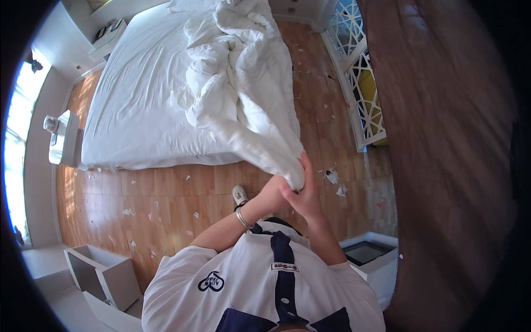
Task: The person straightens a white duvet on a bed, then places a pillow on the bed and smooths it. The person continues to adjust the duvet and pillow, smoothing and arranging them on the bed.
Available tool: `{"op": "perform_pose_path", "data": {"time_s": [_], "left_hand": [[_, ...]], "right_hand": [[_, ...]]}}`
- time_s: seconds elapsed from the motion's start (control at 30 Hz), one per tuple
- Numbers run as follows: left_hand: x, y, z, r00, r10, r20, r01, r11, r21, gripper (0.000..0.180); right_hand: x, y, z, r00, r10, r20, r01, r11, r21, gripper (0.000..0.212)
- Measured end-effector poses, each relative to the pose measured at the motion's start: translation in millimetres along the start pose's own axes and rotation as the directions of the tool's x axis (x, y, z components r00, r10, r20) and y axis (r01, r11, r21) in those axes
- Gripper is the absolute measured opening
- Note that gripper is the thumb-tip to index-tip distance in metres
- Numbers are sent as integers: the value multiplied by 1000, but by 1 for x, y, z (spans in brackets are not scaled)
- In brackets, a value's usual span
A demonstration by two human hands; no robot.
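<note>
A white duvet (pixel 238 99) lies bunched along the right half of the bed, and one corner of it is drawn out past the foot of the mattress toward me. My right hand (pixel 305 193) is closed around that corner, thumb in front and fingers up its right side. Close against it, my left hand (pixel 276 192) is also closed on the duvet's end, its fingers partly hidden behind the cloth and the other hand. A white fitted sheet (pixel 138 94) covers the mattress, with wrinkles on its left part.
Scraps of paper (pixel 332 176) litter the wooden floor (pixel 215 193). A white lattice screen (pixel 359 83) and a brown curtain-like surface (pixel 442 166) stand at right. Bedside tables (pixel 65 138) flank the bed's left. An open white drawer unit (pixel 105 276) is at lower left, a white cabinet (pixel 381 243) at lower right.
</note>
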State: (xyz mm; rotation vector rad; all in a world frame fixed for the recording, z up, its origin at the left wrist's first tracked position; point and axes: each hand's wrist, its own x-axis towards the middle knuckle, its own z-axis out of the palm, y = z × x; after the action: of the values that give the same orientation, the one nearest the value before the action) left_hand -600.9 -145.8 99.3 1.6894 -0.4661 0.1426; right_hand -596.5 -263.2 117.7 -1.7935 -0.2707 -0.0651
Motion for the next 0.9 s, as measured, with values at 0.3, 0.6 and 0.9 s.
{"op": "perform_pose_path", "data": {"time_s": [0.3,0.6,0.9], "left_hand": [[-56,-48,17,860,-347,373,486,337,-807,44],[-21,-113,42,607,-789,92,125,-19,-992,43],[6,23,-1,678,-523,-517,258,827,-499,30]], "right_hand": [[-32,40,-53,999,26,42,-28,998,54,23],[-71,69,-107,969,248,10,-181,679,711,39],[-57,55,-117,937,161,-309,-187,981,-58,40]]}}
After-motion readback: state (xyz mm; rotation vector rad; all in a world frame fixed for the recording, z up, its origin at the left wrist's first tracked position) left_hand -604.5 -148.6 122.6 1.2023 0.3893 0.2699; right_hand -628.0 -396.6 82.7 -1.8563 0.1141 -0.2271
